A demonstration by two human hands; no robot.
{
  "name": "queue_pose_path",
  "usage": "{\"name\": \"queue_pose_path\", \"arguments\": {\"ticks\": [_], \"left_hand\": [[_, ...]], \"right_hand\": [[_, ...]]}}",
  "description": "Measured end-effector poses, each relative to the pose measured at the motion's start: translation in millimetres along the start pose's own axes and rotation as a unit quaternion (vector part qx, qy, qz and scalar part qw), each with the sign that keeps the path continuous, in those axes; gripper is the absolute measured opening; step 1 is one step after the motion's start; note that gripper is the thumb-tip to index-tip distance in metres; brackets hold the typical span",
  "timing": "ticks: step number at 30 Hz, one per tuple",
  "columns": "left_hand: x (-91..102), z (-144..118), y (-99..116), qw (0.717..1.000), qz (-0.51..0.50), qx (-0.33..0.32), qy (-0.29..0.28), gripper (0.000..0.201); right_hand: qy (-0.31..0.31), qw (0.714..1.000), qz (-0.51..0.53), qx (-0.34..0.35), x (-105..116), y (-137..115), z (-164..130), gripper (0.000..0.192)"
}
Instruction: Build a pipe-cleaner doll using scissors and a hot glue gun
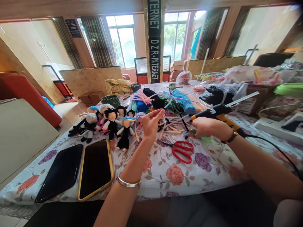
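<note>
My left hand [151, 123] is raised over the floral tablecloth [165, 176], its fingertips pinching a small pale piece that is too small to name. My right hand [205, 126] rests on the cloth to the right, closed around a thin green stick. Just behind it lies a black and orange glue gun [219, 112], nozzle pointing left toward my left hand, its black cord trailing off to the right. Red-handled scissors [182, 150] lie on the cloth between my forearms. Several small pipe-cleaner dolls [106, 124] lie in a row to the left of my left hand.
Two phones lie face up at the near left edge, a black one [60, 171] and a yellow-cased one [96, 168]. A heap of coloured pipe cleaners [163, 101] fills the middle back. Bags, boxes and a white power strip [276, 127] crowd the right side.
</note>
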State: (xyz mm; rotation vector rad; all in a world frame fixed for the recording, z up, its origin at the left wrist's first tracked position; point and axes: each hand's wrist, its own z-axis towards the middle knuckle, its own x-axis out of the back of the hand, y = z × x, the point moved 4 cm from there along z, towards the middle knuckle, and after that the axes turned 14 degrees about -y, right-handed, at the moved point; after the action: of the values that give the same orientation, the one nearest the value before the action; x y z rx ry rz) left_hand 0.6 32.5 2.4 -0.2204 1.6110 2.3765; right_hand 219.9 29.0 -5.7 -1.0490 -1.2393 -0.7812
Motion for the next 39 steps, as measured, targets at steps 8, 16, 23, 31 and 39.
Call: {"name": "queue_pose_path", "arguments": {"ticks": [8, 16, 23, 31, 39], "left_hand": [[-0.8, 0, 2, 1.0, -0.012, -0.002, 0.007, 0.024], [0.1, 2, 2, 1.0, -0.011, -0.024, 0.008, 0.021], [0.1, 0, 5, 0.999, -0.014, -0.029, 0.01, 0.023], [-0.2, 2, 3, 0.999, -0.012, -0.045, 0.0, 0.021], [-0.9, 3, 1, 0.998, -0.003, -0.057, -0.003, 0.021]], "right_hand": [[-0.046, 0.991, 0.053, 0.11, 23, -56, 7, 0.016], [-0.076, 0.948, 0.255, 0.175, -11, -81, 19, 0.022], [-0.072, 0.941, 0.279, 0.18, -23, -86, 23, 0.025], [-0.048, 0.873, 0.458, 0.16, -40, -99, 22, 0.039], [-0.064, 0.685, 0.717, 0.112, -47, -108, 17, 0.016]]}}
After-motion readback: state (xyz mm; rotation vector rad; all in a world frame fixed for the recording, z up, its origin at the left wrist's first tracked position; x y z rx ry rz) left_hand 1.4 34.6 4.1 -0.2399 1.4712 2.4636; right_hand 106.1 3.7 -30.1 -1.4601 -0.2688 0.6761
